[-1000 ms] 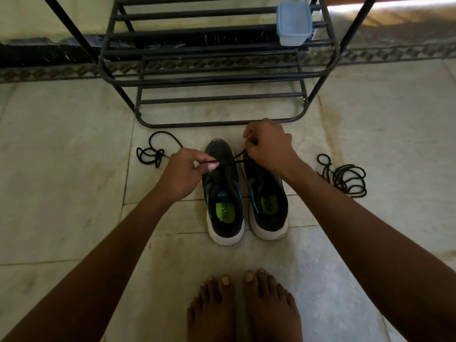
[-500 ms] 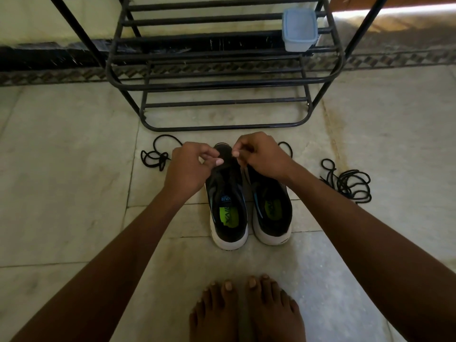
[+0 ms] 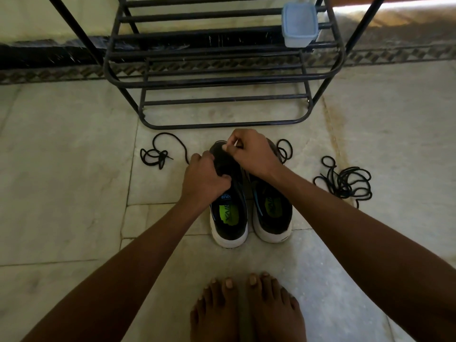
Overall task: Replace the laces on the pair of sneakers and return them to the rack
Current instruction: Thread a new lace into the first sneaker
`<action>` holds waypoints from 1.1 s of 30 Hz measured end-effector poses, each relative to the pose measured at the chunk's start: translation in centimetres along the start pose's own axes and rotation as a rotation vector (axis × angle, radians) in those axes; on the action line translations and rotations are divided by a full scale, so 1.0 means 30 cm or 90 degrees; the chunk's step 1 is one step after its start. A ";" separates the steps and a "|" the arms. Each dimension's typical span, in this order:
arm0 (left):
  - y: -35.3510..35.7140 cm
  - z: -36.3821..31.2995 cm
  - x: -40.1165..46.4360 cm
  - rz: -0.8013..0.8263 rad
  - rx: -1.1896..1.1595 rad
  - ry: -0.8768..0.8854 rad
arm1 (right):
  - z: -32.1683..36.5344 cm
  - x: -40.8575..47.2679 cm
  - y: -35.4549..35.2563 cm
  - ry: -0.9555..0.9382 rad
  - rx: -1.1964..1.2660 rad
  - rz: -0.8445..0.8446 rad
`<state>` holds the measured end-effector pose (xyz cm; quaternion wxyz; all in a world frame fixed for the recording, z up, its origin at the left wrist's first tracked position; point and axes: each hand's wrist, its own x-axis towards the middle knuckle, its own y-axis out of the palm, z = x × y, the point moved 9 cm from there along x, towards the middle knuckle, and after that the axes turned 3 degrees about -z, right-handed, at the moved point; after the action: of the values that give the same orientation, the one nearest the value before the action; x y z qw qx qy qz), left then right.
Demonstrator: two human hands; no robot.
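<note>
My fingers (image 3: 228,147) on the right hand (image 3: 251,154) pinch something small over the toe of the left sneaker (image 3: 230,208); whether it is a lace tip I cannot tell. My left hand (image 3: 204,180) curls around that shoe's upper. The right sneaker (image 3: 271,213) sits touching it on the floor (image 3: 74,193). Loose black laces (image 3: 345,181) lie right, another lace (image 3: 158,156) left. The rack (image 3: 222,77) stands beyond, holding a plastic container (image 3: 299,23).

Probably a home entryway: black metal shoe rack (image 3: 222,77) on marble floor (image 3: 61,193), bare feet (image 3: 244,309).
</note>
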<state>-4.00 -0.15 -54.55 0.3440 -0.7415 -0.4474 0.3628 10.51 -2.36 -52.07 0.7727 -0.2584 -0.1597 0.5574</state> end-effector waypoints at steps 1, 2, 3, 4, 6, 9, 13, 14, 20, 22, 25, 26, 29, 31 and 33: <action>-0.007 -0.008 -0.004 -0.022 0.019 0.007 | -0.006 0.001 0.017 0.005 0.012 0.017; -0.010 -0.012 -0.005 -0.038 0.032 0.011 | -0.011 0.002 0.034 0.006 0.020 0.033; -0.013 -0.013 -0.005 -0.052 0.039 0.013 | -0.016 0.001 0.048 0.006 0.019 0.047; -0.013 -0.008 -0.003 -0.061 0.042 0.009 | -0.020 0.000 0.062 0.005 0.012 0.059; -0.016 0.011 -0.002 -0.079 0.027 -0.014 | -0.039 -0.005 0.087 0.023 -0.003 0.083; -0.019 0.039 -0.001 -0.100 -0.006 -0.022 | -0.068 -0.016 0.113 0.062 -0.030 0.106; -0.025 0.059 -0.001 -0.105 -0.046 -0.016 | -0.066 -0.016 0.119 0.053 -0.042 0.113; -0.027 0.064 -0.001 -0.109 -0.060 -0.016 | -0.064 -0.016 0.121 0.050 -0.045 0.118; -0.030 0.078 -0.029 -0.144 -0.130 -0.030 | -0.060 -0.008 0.122 0.027 -0.051 0.135; -0.024 0.088 -0.025 -0.142 -0.144 -0.043 | -0.063 -0.008 0.122 0.019 -0.057 0.141; -0.011 0.117 -0.002 -0.120 -0.164 -0.077 | -0.063 -0.007 0.129 0.013 -0.077 0.151; -0.007 0.124 0.004 -0.111 -0.169 -0.088 | -0.061 -0.005 0.132 0.009 -0.089 0.157; 0.001 0.136 0.015 -0.089 -0.181 -0.105 | -0.060 0.006 0.149 0.021 -0.133 0.188; 0.009 0.138 0.020 -0.074 -0.190 -0.104 | -0.065 0.017 0.157 0.043 -0.161 0.205; 0.015 0.140 0.023 -0.061 -0.202 -0.107 | -0.068 0.027 0.162 0.063 -0.189 0.218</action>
<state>-7.15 1.10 -57.19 0.2014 -0.7316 -0.5607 0.3314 8.07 -0.85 -56.57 0.6275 -0.4196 -0.1557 0.6371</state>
